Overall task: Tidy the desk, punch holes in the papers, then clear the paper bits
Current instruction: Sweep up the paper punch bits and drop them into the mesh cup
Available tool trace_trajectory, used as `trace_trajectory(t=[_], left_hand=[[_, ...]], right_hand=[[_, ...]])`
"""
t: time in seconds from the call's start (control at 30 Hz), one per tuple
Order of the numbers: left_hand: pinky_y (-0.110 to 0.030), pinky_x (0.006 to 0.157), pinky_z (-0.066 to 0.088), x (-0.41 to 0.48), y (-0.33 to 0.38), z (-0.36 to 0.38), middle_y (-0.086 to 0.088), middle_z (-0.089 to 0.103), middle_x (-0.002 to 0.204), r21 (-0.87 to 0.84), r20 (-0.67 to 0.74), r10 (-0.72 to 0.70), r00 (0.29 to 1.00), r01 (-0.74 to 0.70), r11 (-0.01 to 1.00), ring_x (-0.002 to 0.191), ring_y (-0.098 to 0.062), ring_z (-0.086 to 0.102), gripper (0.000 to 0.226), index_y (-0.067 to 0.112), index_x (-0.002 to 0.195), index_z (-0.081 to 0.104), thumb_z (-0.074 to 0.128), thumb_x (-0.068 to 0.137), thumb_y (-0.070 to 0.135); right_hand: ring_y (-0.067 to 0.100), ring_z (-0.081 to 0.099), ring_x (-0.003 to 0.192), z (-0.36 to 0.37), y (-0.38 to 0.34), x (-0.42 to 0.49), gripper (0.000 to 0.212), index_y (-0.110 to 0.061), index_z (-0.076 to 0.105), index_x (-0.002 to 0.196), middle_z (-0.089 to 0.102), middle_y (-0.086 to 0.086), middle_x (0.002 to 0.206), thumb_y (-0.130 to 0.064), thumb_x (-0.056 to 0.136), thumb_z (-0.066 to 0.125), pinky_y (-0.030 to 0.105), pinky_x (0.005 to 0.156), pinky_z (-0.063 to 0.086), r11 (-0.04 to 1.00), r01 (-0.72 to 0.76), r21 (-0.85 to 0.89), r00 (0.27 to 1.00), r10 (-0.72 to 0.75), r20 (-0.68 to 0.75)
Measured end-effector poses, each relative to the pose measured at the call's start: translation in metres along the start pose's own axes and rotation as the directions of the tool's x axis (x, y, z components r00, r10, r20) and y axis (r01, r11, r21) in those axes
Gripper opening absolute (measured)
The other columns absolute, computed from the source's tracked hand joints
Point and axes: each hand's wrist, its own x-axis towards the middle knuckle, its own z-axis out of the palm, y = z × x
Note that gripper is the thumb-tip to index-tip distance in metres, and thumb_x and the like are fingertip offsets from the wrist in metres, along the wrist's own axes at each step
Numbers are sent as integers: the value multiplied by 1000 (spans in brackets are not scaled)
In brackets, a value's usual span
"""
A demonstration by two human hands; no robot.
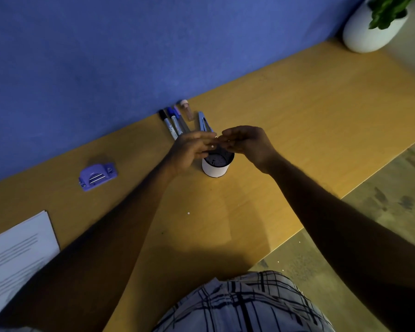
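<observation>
While both forearms reach in from the bottom corners, the left hand point(192, 149) and right hand point(244, 142) meet at frame centre, directly above one white cup point(215, 167) standing upright on the desk point(297, 130). The left hand is loosely cupped, palm turned toward the right, with a white paper bit point(212, 146) clinging to a finger. The right hand's fingers are gathered toward the left fingertips, close or touching; whether it pinches anything cannot be told. Inside the cup's dark interior lie several pale specks, too small to count.

One more lone bit point(188, 213) lies on the bare desk below the cup, well apart from it. A few specks dot the floor point(345, 259) at lower right.

Against the blue wall point(106, 56), just above the hands, lies a row of pens point(171, 122): three seem visible, their lower ends hidden by the left hand. Beside them sit one small vial point(188, 111) and one blue clip-like tool point(204, 122).

One purple hole punch point(97, 176) rests at centre left, apart from everything. One stack of papers point(15, 255) with printed lines fills the lower left corner, partly covered by the left forearm. One white pot point(371, 29) with a green plant stands at the upper right. Plaid fabric point(244, 305) shows at the bottom edge.
</observation>
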Motion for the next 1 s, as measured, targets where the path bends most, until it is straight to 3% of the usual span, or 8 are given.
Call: trace_trajectory(t=[0.13, 0.27, 0.4, 0.47, 0.57, 0.7, 0.8, 1.0], left_hand=[[-38, 96, 49, -26, -4, -10, -16, 61, 129, -131, 37, 14, 999, -9, 991, 117, -26, 61, 58, 6, 131, 53, 34, 83, 34], [-36, 93, 48, -54, -19, -22, -17, 58, 131, -134, -9, -35, 999, 33, 990, 118, -29, 58, 59, 2, 132, 50, 34, 83, 29], [-28, 85, 51, -83, -54, -40, -10, 66, 124, -29, -42, -59, 997, 58, 998, 115, -23, 63, 42, 13, 123, 59, 29, 93, 17], [-24, 80, 52, -99, -70, -49, -2, 71, 115, -58, -111, -94, 989, 88, 994, 111, -21, 66, 35, 19, 115, 63, 35, 94, 17], [-31, 84, 53, -125, -93, -57, -8, 73, 107, -86, -263, -99, 960, 79, 993, 104, -24, 67, 21, 16, 107, 68, 53, 94, 11], [-39, 85, 50, -154, -116, -62, -9, 74, 100, -99, -369, -123, 921, 92, 991, 103, -32, 67, 21, 20, 96, 74, 68, 78, 30], [-40, 84, 48, -167, -122, -65, -7, 75, 101, -179, -389, -172, 905, 109, 978, 101, -29, 68, 36, 22, 92, 76, 62, 70, 46], [-37, 86, 48, -174, -124, -66, -5, 76, 94, -272, -406, -197, 892, 87, 958, 92, -20, 70, 33, 11, 97, 71, 39, 99, 17]], right_hand=[[30, 67, 107, 5, 5, -13, 32, 5, 61, 117, 68, 21, 115, 14, 86, 53, 39, 92, 54, 994, 6, 108, 998, -13, 68], [36, 67, 105, 25, 15, -30, 30, -5, 69, 102, 70, 22, 109, 15, 83, 56, 46, 94, 53, 994, 24, 108, 997, -31, 71], [16, 70, 80, 57, 29, -48, 22, 1, 67, 102, 71, 12, 91, 13, 88, 55, 28, 75, 55, 996, -10, 92, 994, 0, 113], [11, 68, 71, 74, 43, -54, 19, 2, 66, 102, 70, 7, 86, 11, 88, 57, 23, 67, 53, 999, -33, 14, 993, 31, 116], [17, 65, 74, 94, 69, -59, 13, -4, 71, 95, 71, 6, 84, 2, 85, 65, 31, 72, 51, 965, 44, -258, 988, -3, 156], [11, 59, 78, 117, 94, -69, 13, -11, 73, 96, 71, 3, 96, -15, 84, 71, 26, 69, 45, 738, 260, -623, 957, -110, 270], [18, 60, 88, 130, 106, -72, 15, -15, 70, 100, 66, 2, 103, -18, 85, 69, 26, 71, 45, 631, 270, -727, 955, -79, 286], [23, 59, 92, 143, 115, -73, 11, -12, 71, 97, 65, 6, 102, -13, 87, 66, 36, 75, 52, 561, 252, -789, 967, -121, 223]])
